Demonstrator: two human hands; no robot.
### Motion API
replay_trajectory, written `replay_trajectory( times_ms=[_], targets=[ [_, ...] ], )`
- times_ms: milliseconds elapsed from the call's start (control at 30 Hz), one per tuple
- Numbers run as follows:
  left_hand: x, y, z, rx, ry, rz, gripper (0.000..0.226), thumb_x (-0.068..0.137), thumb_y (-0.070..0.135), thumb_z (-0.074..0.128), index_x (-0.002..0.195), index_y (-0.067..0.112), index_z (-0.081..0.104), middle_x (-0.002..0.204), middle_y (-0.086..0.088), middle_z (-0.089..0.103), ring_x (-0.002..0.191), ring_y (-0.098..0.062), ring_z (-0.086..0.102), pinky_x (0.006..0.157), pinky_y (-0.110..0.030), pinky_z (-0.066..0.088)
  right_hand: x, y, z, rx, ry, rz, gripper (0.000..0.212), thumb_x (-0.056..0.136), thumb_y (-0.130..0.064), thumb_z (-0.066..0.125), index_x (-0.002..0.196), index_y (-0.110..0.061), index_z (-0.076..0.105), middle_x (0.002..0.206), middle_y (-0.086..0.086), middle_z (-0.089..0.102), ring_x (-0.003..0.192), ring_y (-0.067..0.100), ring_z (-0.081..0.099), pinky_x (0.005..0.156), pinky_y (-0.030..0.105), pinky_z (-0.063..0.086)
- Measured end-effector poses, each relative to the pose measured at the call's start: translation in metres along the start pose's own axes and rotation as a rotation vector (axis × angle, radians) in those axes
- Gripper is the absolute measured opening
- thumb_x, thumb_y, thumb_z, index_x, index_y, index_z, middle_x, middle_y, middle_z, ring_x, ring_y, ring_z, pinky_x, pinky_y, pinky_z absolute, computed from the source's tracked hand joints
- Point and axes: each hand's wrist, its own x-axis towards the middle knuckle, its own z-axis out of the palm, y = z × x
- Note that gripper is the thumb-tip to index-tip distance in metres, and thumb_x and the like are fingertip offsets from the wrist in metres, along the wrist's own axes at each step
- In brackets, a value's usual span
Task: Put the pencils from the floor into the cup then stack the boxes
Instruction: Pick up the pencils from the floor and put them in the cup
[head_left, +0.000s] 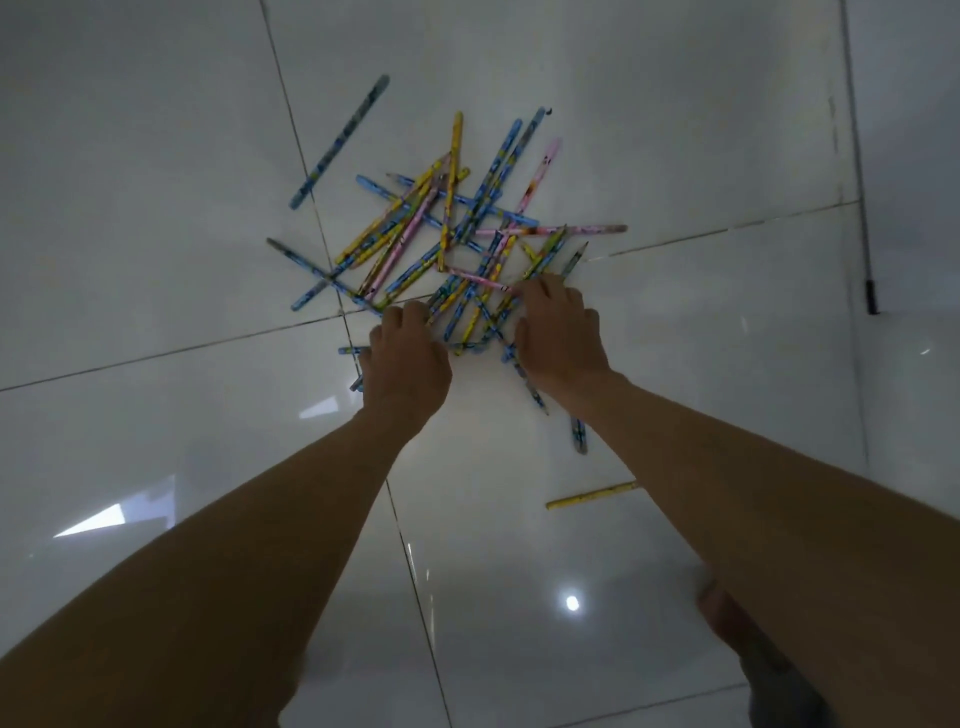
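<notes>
Two bare forearms reach down over a glossy white tiled floor (675, 130), where a loose heap of patterned wooden pencils (457, 244) in blue, yellow and pink lies criss-crossed around the meeting point of four tiles. The left hand (405, 358) rests on the near-left edge of the heap, knuckles up and fingers curled downward onto the pencil ends; whether it actually grips any of them cannot be told, since the fingertips are hidden beneath the hand. The right hand (561, 338) sits at the near-right edge of the heap, its fingers likewise bent down among the pencils, touching several, with the grip itself out of sight.

A few pencils lie apart from the heap. A single blue patterned pencil (340, 140) lies well clear on the far-left side, across a dark grout line. A lone yellow pencil (592, 495) lies on the near side, just beside the right forearm, partly covered by it. Another short stretch of a blue pencil (579, 435) shows just beside the right wrist, its upper part hidden by the arm.

Dark grout lines cross the floor diagonally, and a bright spot of reflected light (572, 603) gleams on the tile between the arms. A thin dark rod (862, 208) runs down the far-right side of the floor. No cup or boxes appear in this view.
</notes>
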Motion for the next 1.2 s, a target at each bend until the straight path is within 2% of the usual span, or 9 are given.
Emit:
replay_trajectory(
  times_ms=[233,367,500,633,767,900,967,1100,1200],
  targets=[
    [0.018,-0.021,0.021,0.068,0.028,0.000,0.038,0.092,0.011,0.050,0.129,0.012,0.041,0.128,-0.013,0.047,0.115,-0.036,0.047,0.099,-0.054,0.034,0.017,0.013,0.025,-0.175,0.092,-0.016,0.048,0.090,0.003,0.047,0.133,-0.019,0.043,0.128,0.009,0.048,0.114,0.030,0.047,0.089,0.038,0.036],
    [0.027,-0.021,0.023,0.102,0.011,0.033,0.035,0.094,0.010,0.048,0.128,0.011,0.042,0.126,-0.014,0.049,0.115,-0.036,0.046,0.097,-0.054,0.035,0.013,0.015,0.027,-0.096,0.091,0.068,0.042,0.093,-0.004,0.045,0.132,-0.017,0.042,0.126,0.009,0.047,0.111,0.028,0.047,0.088,0.038,0.037],
    [0.029,-0.016,0.022,0.018,-0.035,0.003,0.042,0.088,-0.002,0.049,0.127,0.009,0.040,0.126,-0.015,0.045,0.113,-0.038,0.047,0.094,-0.055,0.040,-0.003,0.008,0.029,0.075,0.124,0.237,0.028,0.099,-0.015,0.039,0.127,-0.011,0.043,0.122,0.011,0.047,0.110,0.030,0.048,0.087,0.045,0.043],
    [0.026,-0.006,0.021,-0.168,0.006,-0.039,0.035,0.086,-0.008,0.046,0.119,0.001,0.038,0.119,-0.022,0.044,0.097,-0.043,0.054,0.082,-0.056,0.047,-0.012,-0.004,0.036,0.254,0.127,0.257,0.028,0.097,-0.017,0.046,0.120,-0.002,0.044,0.119,0.017,0.047,0.105,0.035,0.051,0.084,0.044,0.043],
    [0.020,-0.006,0.027,-0.309,0.092,-0.002,0.021,0.092,0.002,0.044,0.113,-0.002,0.039,0.107,-0.022,0.046,0.086,-0.039,0.054,0.063,-0.040,0.043,-0.020,-0.006,0.051,0.182,0.045,0.203,0.035,0.096,-0.024,0.053,0.122,-0.003,0.044,0.120,0.015,0.049,0.109,0.030,0.049,0.088,0.039,0.043],
    [0.013,-0.019,0.039,-0.205,-0.049,0.070,0.043,0.087,0.020,0.064,0.121,0.006,0.041,0.109,-0.013,0.047,0.088,-0.026,0.051,0.066,-0.033,0.041,-0.023,-0.001,0.058,0.145,0.032,0.220,0.022,0.102,-0.013,0.040,0.122,-0.005,0.046,0.117,0.014,0.054,0.106,0.028,0.051,0.086,0.036,0.043],
    [0.011,-0.025,0.044,-0.109,-0.104,0.080,0.050,0.082,0.023,0.070,0.121,0.009,0.042,0.111,-0.011,0.048,0.090,-0.028,0.053,0.066,-0.034,0.042,-0.025,0.000,0.057,0.193,0.061,0.222,0.023,0.102,-0.015,0.039,0.122,-0.007,0.047,0.116,0.013,0.055,0.105,0.028,0.051,0.085,0.037,0.043],
    [0.007,-0.026,0.046,0.048,-0.068,0.095,0.024,0.092,0.012,0.051,0.115,0.005,0.047,0.111,-0.017,0.051,0.094,-0.040,0.057,0.073,-0.046,0.049,-0.026,0.002,0.051,0.212,0.227,0.361,0.026,0.102,-0.020,0.036,0.125,-0.012,0.047,0.120,0.009,0.053,0.110,0.030,0.050,0.085,0.043,0.042],
    [0.004,-0.024,0.046,0.109,-0.084,0.112,0.028,0.093,0.006,0.046,0.121,0.005,0.044,0.113,-0.018,0.051,0.092,-0.041,0.059,0.072,-0.046,0.048,-0.021,0.008,0.050,0.292,0.301,0.592,0.027,0.103,-0.021,0.034,0.127,-0.011,0.043,0.124,0.011,0.050,0.115,0.032,0.047,0.086,0.046,0.043]
  ],
)
